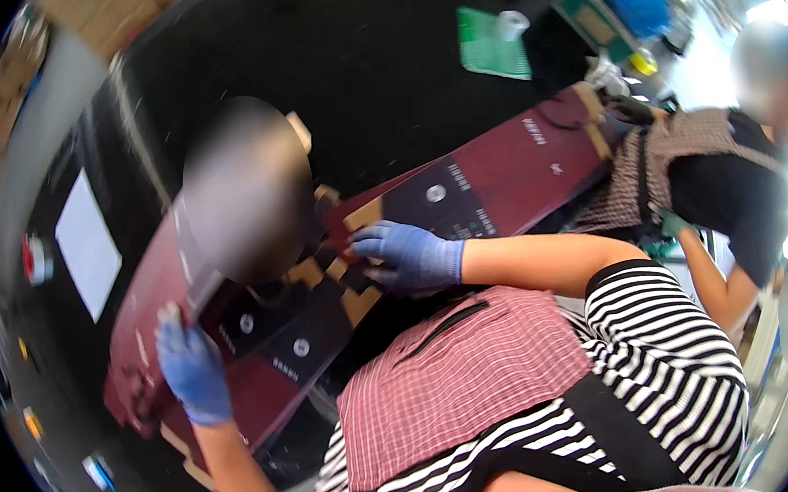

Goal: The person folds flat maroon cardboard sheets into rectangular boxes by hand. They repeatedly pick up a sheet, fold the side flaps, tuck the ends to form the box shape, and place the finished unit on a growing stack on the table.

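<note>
With fingers [168, 320] of the left hand [197, 375] extended, nearly together, laid over the left maroon cardboard [251, 398]; cannot tell if pinching or only resting. With the right hand [415, 258], gloved blue like the left, reaching with slightly bent fingers to the near end of the right maroon cardboard [540, 161], by brown flaps; cannot tell if gripping. Both printed pieces lying flat, slanting across the black desk [364, 65], dark panels toward the middle; overlap there partly hidden by a blurred patch.

At the far right end, touching or just beside the cardboard: a co-worker's dark-gloved hand [631, 110]. Farther left, white sheet [89, 247]; beyond, green mesh sheet [488, 46] with white roll [513, 24].

Probably positioning or separating the pieces, judging by hand placement. Next move likely calls for steadying left, securing the right end by its edge, sparing the flaps.
</note>
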Tool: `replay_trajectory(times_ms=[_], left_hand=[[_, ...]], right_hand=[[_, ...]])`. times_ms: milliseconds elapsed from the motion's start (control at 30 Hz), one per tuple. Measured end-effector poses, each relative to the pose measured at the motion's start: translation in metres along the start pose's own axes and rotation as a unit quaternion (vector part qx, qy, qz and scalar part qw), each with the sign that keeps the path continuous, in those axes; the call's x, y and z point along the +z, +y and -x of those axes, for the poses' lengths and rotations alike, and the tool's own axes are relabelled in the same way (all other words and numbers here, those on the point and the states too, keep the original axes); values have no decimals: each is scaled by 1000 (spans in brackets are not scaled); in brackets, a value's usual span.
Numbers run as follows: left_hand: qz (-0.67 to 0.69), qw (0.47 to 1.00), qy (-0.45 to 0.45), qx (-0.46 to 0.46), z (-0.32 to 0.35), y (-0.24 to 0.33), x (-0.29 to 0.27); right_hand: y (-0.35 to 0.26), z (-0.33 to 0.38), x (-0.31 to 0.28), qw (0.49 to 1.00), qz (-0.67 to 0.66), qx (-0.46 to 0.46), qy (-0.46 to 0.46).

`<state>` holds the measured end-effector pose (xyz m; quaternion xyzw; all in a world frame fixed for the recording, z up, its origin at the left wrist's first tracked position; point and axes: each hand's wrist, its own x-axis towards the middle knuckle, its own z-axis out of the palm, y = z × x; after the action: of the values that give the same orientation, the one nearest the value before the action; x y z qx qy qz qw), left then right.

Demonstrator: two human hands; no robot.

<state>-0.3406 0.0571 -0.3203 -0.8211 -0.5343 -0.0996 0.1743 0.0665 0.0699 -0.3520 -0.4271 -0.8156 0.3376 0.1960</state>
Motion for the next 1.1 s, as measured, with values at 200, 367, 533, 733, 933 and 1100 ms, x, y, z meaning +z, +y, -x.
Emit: replay_trajectory(times_ms=[200, 367, 533, 733, 933, 1100], left_hand=[[187, 968, -163, -31, 13, 77, 0], [358, 922, -135, 55, -108, 187, -12], [201, 923, -320, 71, -170, 305, 64], [161, 904, -397, 1, -189, 355, 55], [305, 876, -373, -31, -168, 351, 104], [350, 848, -398, -18, -158, 335, 106]], right_hand=[[62, 176, -48, 910, -78, 381, 142], [113, 258, -39, 588, -460, 583, 320], [146, 252, -29, 505, -615, 462, 392], [187, 256, -30, 526, -540, 452, 477], [188, 280, -33, 532, -607, 428, 407], [160, 261, -29, 536, -620, 465, 335]])
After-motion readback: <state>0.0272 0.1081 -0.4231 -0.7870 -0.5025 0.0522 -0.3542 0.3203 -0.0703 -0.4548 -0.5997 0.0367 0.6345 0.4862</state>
